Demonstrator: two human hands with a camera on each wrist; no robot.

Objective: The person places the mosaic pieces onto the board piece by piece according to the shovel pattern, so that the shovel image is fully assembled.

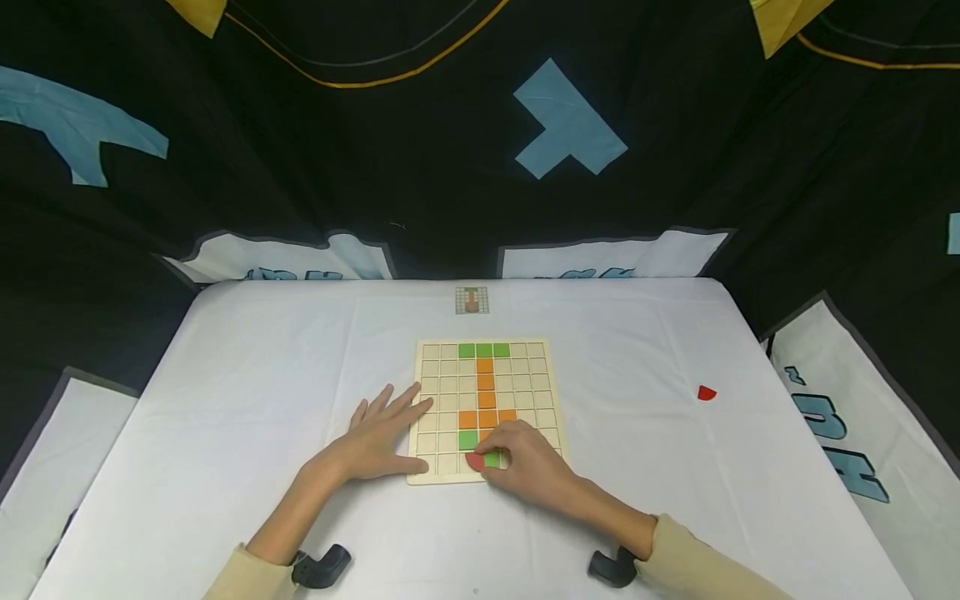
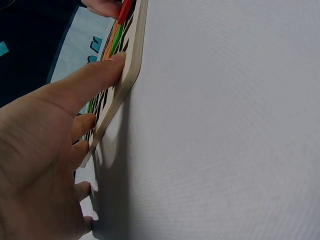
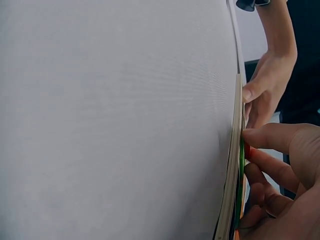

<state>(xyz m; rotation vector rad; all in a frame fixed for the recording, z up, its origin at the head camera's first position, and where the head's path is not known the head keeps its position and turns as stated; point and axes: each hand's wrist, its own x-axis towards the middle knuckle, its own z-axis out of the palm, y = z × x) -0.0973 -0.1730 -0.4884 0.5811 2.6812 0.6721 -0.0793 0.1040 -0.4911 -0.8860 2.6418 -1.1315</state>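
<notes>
A pale wooden grid board [image 1: 448, 384] lies on the table with green tiles [image 1: 483, 350] in its top row and a column of orange tiles [image 1: 486, 382] below. Further orange and green tiles sit lower down, partly covered by my right hand [image 1: 536, 467]. Between its thumb and index finger, that hand pinches a red quarter-circle piece [image 1: 474, 462] at the board's near rows, beside a green piece [image 1: 492, 459]. My left hand [image 1: 367, 446] rests at the board's left edge, fingers spread; its thumb [image 2: 95, 80] touches the near rim in the left wrist view.
Off to the right on the white tablecloth [image 1: 637, 350] lies another red piece [image 1: 707, 392]. A small card with a printed grid picture [image 1: 472, 301] lies beyond the board, near the table's far edge. Black cloth [image 1: 420, 183] hangs behind the table.
</notes>
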